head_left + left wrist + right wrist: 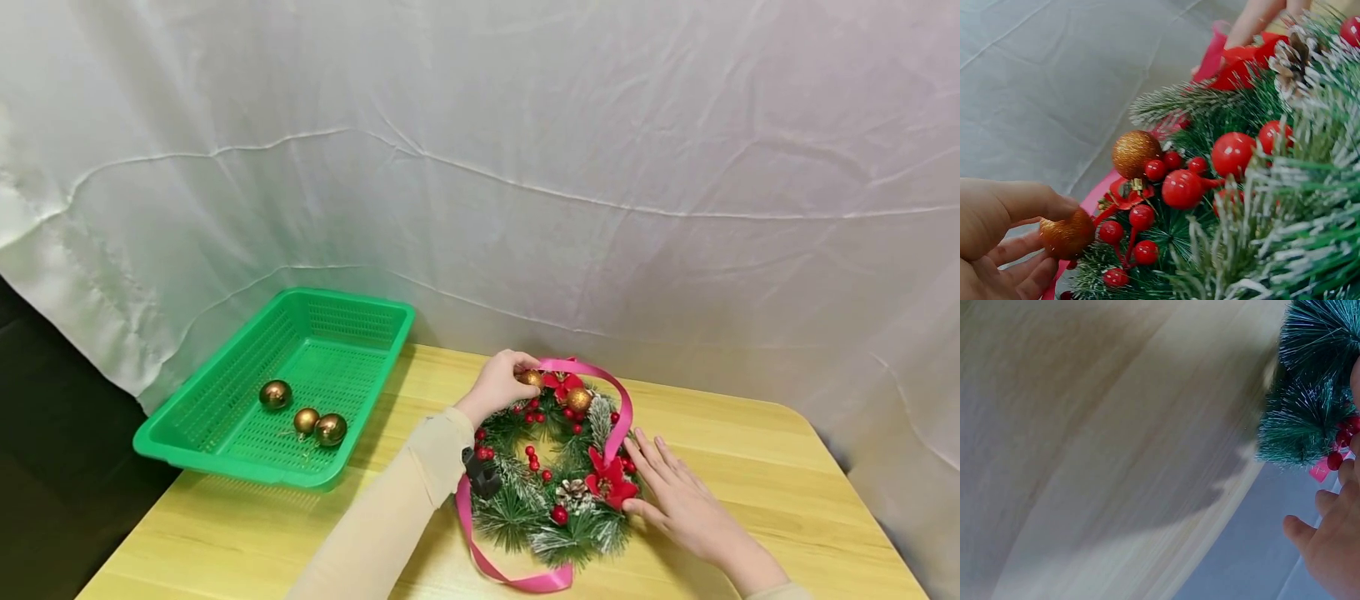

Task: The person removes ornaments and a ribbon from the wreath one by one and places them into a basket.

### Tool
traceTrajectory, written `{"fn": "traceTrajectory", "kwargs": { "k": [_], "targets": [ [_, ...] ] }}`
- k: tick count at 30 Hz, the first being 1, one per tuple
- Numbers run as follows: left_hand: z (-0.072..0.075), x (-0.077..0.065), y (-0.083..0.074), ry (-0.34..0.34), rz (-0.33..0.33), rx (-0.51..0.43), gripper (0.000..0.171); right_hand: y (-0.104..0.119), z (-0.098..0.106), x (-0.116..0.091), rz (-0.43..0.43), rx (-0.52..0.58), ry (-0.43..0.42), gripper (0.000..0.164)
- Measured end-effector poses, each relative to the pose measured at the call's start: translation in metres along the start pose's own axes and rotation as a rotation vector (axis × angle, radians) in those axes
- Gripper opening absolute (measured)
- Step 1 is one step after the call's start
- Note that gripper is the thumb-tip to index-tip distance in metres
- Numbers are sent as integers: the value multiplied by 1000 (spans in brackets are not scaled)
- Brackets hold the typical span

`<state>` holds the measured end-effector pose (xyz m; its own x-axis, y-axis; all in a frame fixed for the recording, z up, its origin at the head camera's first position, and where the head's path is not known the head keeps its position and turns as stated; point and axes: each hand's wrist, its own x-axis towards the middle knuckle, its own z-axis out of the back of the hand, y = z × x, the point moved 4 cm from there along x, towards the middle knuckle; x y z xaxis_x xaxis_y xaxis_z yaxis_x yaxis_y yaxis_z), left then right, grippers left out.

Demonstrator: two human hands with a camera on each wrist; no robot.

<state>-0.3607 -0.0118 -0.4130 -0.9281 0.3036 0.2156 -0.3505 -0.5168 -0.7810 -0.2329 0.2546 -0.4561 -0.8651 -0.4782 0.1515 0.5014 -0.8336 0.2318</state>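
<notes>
Left hand [501, 386] pinches a gold ball [1069, 237] at the wreath [573, 456]; right hand [686, 504] straight-fingered alongside. Placing, seemingly; the next move calls for firm seating.

A: Passage around the wreath [573, 454]?

B: Right: open tabletop [795, 475] beyond the right hand [678, 504], which blocks that edge.

A: Left?

B: Gap toward the green basket [341, 367], crossed by the left sleeve [390, 512]; left hand [501, 385] obstructs the rear-left edge.

A: Rear?

B: Tight; curtain [480, 233] just behind. Pink ribbon [624, 404] arcs over the right rear.

A: Basket?

B: Open from above; baubles [305, 421] sit toward the near end.
</notes>
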Motion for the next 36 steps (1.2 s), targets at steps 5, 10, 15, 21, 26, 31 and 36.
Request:
{"fn": "traceTrajectory", "kwargs": {
  "k": [5, 10, 15, 21, 26, 31, 36],
  "targets": [
    [-4, 1, 0, -7, -18, 106, 39, 0, 0, 0, -4, 8, 0, 77],
    [1, -1, 2, -66, -1, 72, 34, 1, 0, 1, -7, 17, 8, 77],
    [10, -5, 4, -125, 34, -65, 35, 1, 1, 1, -5, 17, 5, 77],
    [16, -8, -3, -163, 58, -137, 37, 1, 0, 1, 4, -1, -5, 78],
    [23, -10, -13, -204, 55, -176, 37, 0, 0, 0, -1, 2, -3, 77],
    [33, -15, -22, -220, 55, -291, 37, 1, 0, -1, -3, 5, -3, 77],
    [50, -24, -31, -249, 62, -376, 38, 1, 1, -1, 3, 4, -7, 77]
  ]
}}
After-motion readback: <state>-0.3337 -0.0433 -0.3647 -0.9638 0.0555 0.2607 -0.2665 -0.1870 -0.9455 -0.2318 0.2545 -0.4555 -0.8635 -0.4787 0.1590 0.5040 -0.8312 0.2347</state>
